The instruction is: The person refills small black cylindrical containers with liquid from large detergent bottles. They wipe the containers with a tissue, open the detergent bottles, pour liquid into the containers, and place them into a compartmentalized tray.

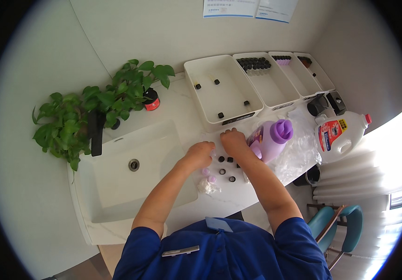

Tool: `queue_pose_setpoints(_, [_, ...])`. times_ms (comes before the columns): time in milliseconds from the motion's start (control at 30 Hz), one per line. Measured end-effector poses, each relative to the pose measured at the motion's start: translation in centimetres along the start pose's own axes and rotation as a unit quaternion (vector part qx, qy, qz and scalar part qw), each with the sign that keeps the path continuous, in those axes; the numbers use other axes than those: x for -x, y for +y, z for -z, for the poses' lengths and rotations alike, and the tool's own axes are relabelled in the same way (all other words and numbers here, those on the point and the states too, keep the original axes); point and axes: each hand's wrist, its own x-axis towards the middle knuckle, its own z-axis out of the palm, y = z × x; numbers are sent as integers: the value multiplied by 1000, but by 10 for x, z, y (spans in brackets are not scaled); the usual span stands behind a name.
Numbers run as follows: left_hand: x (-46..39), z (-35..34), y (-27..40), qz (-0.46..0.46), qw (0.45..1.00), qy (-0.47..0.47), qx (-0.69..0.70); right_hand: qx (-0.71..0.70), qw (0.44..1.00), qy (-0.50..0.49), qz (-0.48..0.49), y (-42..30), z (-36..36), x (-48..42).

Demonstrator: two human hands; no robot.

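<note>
My left hand [199, 155] is over the countertop at the right edge of the sink, its fingers curled by a small clear vial [213, 152] that they partly hide. My right hand [233, 141] rests with bent fingers just below the large white bin, left of a purple detergent bottle [274, 136]; whether it holds anything is hidden. Several black screw caps [222, 171] lie on the counter between my forearms. Two small vials with lilac contents [211, 179] stand beside a crumpled clear plastic bag [207, 186].
White bins [222, 94] along the wall hold black-capped vials. A white sink [134, 189] with a black faucet [96, 134] lies left, near a leafy potted plant [67, 122]. Clear plastic bags [299, 150] and a white detergent jug [341, 136] are at the right, a teal chair [351, 227] beyond.
</note>
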Motion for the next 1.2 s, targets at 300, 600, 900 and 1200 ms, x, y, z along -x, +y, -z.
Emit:
queue_pose_setpoints(300, [12,23,11,19,999,-34,15,-244,964,105,-28,-8,87,13])
queue_pose_setpoints(600, [32,56,42,-38,966,218,134,-542,827,102,-104,-16,114,22])
queue_pose_setpoints(900, [45,62,40,-114,953,270,73,-365,921,133,-6,-27,143,35])
queue_pose_setpoints(1200, [59,59,18,-14,959,9,283,-402,891,155,147,-28,136,49])
